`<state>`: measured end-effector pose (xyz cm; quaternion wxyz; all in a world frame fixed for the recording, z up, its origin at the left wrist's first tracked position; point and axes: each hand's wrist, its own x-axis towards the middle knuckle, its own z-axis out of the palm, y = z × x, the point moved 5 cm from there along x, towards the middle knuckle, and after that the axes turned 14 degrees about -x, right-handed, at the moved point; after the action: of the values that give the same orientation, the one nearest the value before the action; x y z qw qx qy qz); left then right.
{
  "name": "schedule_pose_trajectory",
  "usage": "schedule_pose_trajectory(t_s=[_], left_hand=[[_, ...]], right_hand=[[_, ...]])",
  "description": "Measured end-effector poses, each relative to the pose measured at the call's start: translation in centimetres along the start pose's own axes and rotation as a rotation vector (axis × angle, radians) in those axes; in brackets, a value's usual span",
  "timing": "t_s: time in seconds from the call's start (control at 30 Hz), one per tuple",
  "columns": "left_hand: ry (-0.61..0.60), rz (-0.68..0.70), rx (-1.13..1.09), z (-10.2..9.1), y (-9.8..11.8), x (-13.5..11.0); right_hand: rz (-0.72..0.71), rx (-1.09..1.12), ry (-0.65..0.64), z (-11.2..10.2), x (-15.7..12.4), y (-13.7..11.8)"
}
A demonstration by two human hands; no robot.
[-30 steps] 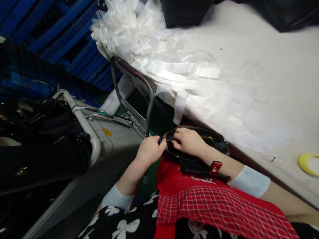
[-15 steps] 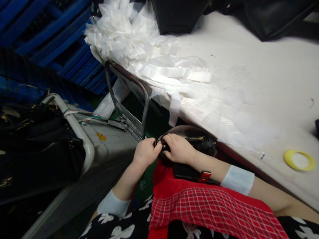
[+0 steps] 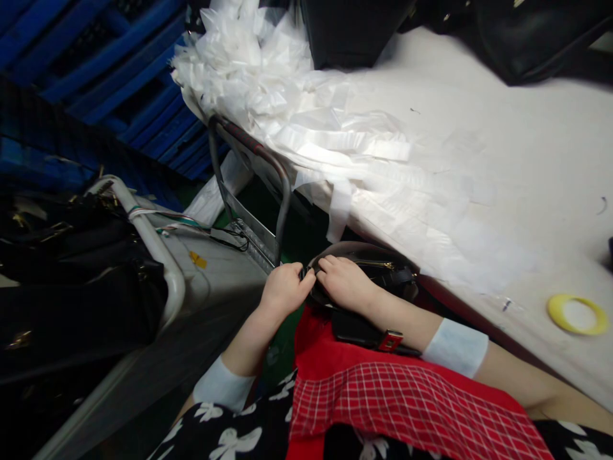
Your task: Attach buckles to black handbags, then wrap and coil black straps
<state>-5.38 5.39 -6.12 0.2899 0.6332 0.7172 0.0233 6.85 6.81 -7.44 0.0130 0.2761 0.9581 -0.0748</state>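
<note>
A black handbag (image 3: 393,277) with a gold-coloured zip sits against my lap, its grey-brown lining showing at the open top. My left hand (image 3: 286,286) is closed on the bag's left end, with thumb and bent fingers pinching a dark edge there. Just beside it, my right hand (image 3: 345,281) curls its fingers over the same end of the bag, the fingertips partly out of sight inside the opening. Below my right wrist, a black flap with a red and gold clasp (image 3: 391,340) lies over the red apron (image 3: 407,390).
A white table (image 3: 517,166) with heaped white wrapping scraps (image 3: 258,76) and a yellow tape roll (image 3: 577,314) stands ahead. To the left are a metal-framed cart (image 3: 175,281) with black bags (image 3: 81,306), a trolley handle (image 3: 285,191) and blue pallets (image 3: 110,70).
The view has shifted slightly, so the surroundings sit a little further right. My right fingers have moved a little at the bag's left end; both hands stay on it.
</note>
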Motion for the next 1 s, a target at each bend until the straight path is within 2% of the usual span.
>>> schedule_pose_trajectory(t_s=[0.13, 0.23, 0.37, 0.47, 0.57, 0.67, 0.83, 1.0], left_hand=[[0.026, -0.003, -0.030, 0.3, -0.2, 0.1], [0.049, -0.004, -0.065, 0.0, -0.4, 0.2], [0.083, 0.014, -0.163, -0.5, -0.6, 0.3], [0.088, -0.002, -0.205, -0.7, -0.5, 0.4], [0.084, -0.010, -0.226, -0.8, -0.3, 0.5], [0.097, 0.004, -0.221, -0.9, -0.3, 0.5], [0.086, 0.019, -0.201, -0.7, -0.5, 0.3], [0.075, 0.010, -0.188, -0.6, -0.7, 0.4]], right_hand=[[0.052, -0.026, -0.064, 0.7, 0.1, 0.2], [0.027, 0.032, -0.087, 1.5, -0.1, 0.6], [-0.033, 0.288, 0.041, 1.4, -0.9, 1.5], [0.021, 0.445, 0.154, 0.9, -1.4, 2.3], [0.045, 0.495, 0.185, 0.7, -1.6, 2.4], [0.037, 0.396, 0.154, 0.4, -1.4, 1.8], [0.011, 0.033, 0.010, -0.1, -1.1, 0.3], [-0.016, 0.012, -0.018, -0.2, -0.7, -0.1]])
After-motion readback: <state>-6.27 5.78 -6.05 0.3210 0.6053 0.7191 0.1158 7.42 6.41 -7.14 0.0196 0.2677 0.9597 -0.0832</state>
